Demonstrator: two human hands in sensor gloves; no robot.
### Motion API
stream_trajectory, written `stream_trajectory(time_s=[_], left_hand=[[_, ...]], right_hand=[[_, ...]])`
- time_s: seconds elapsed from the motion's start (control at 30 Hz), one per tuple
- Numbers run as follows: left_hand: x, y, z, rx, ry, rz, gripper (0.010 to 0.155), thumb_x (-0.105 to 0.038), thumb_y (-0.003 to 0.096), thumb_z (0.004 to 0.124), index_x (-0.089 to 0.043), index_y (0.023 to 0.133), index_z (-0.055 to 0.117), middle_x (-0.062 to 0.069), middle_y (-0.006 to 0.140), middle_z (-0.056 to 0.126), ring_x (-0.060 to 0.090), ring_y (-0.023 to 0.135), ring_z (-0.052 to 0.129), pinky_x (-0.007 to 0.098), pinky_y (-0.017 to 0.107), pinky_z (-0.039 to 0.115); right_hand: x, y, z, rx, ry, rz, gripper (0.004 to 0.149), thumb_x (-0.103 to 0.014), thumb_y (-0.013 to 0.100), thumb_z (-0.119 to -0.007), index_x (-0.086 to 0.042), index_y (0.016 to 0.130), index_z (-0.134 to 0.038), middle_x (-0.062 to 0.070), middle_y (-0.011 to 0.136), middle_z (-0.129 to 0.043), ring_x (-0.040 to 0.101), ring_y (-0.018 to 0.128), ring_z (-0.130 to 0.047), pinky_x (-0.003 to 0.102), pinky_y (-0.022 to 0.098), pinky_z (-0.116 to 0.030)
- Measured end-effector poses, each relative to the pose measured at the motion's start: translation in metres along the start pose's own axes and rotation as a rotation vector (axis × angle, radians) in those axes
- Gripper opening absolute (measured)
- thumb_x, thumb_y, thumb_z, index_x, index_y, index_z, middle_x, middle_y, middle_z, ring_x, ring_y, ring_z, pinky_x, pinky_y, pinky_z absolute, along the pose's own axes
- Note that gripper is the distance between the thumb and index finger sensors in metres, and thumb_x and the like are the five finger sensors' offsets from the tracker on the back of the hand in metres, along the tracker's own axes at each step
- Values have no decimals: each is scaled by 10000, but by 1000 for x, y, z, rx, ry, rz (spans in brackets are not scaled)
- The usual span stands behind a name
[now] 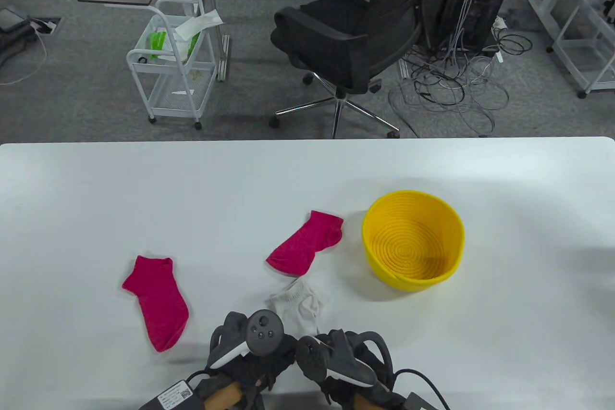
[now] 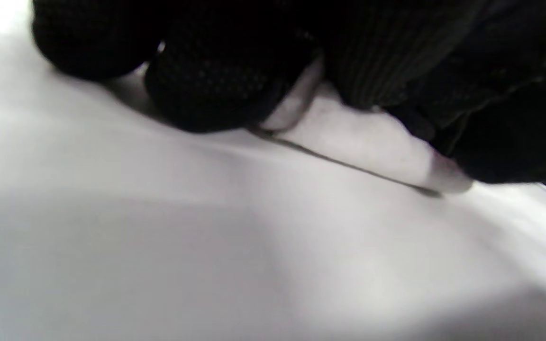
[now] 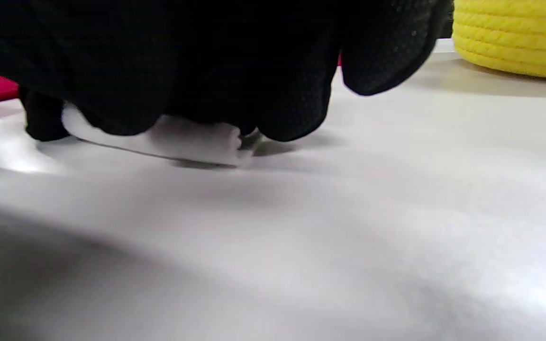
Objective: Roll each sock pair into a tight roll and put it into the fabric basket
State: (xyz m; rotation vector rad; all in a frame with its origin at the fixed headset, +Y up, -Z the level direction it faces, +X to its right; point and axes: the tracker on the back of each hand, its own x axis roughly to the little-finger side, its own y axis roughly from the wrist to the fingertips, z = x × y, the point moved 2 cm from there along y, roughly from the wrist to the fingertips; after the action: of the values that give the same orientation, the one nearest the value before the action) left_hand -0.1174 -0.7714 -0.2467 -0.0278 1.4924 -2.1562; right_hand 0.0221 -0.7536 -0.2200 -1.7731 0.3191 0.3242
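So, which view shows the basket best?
The table view: the whole yellow basket shows from above, open and with nothing inside, right of the pink socks. The right wrist view catches only a strip of its wall at the top right corner. The left wrist view does not show it.

Basket (image 1: pixel 413 239) stands right of three socks (image 1: pixel 307 244) on the table (image 1: pixel 96 198).

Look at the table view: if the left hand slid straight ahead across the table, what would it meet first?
The left hand already rests on the white sock. Beyond that, probably the nearer pink sock, though the exact heading is unclear.
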Motion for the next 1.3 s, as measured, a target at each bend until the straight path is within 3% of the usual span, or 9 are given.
stream_trajectory(time_s=[0.17, 0.33, 0.57, 0.7, 1.0, 1.3], left_hand=[[1, -4, -8, 36, -44, -15, 502, -470, 350, 843, -254, 793, 935, 39, 671, 1030, 225, 418, 1069, 441, 366, 848], [1, -7, -5, 53, 38, -18, 554, -502, 314, 896, -279, 821, 909, 27, 765, 948, 218, 502, 1006, 447, 438, 802], [-1, -2, -3, 26, 59, -24, 490, -424, 314, 935, -276, 781, 914, 23, 708, 960, 210, 456, 1002, 442, 431, 808], [2, 0, -3, 16, 27, -29, 422, -385, 347, 895, -271, 751, 936, 34, 673, 979, 210, 426, 1010, 441, 415, 817], [3, 1, -4, 1, 21, -38, 393, -393, 363, 859, -290, 734, 938, 25, 642, 985, 195, 393, 1005, 432, 391, 819], [3, 2, -3, -12, 23, -36, 392, -403, 369, 842, -287, 734, 927, 23, 627, 979, 190, 376, 997, 429, 378, 815]], right_hand=[[-1, 2, -5, 18, -17, -11, 516, -486, 333, -924, -354, 823, -833, -99, 848, -909, 165, 742, -954, 505, 609, -752], [0, 4, -5, 32, 0, -25, 457, -462, 369, -881, -347, 811, -846, -96, 819, -919, 157, 712, -960, 497, 606, -755], [4, 8, -5, 16, 43, -77, 416, -436, 407, -817, -327, 806, -860, -80, 797, -926, 157, 697, -962, 527, 636, -713], [9, 10, -4, 1, 86, -96, 413, -445, 410, -809, -326, 802, -863, -80, 789, -931, 155, 688, -964, 522, 632, -719], [4, 0, 15, 109, 84, -20, 402, -481, 381, -845, -373, 767, -886, -106, 798, -949, 150, 711, -978, 509, 633, -733], [-1, 2, 2, 8, 63, 19, 432, -463, 377, -864, -378, 800, -851, -120, 869, -898, 161, 797, -926, 511, 656, -713]])
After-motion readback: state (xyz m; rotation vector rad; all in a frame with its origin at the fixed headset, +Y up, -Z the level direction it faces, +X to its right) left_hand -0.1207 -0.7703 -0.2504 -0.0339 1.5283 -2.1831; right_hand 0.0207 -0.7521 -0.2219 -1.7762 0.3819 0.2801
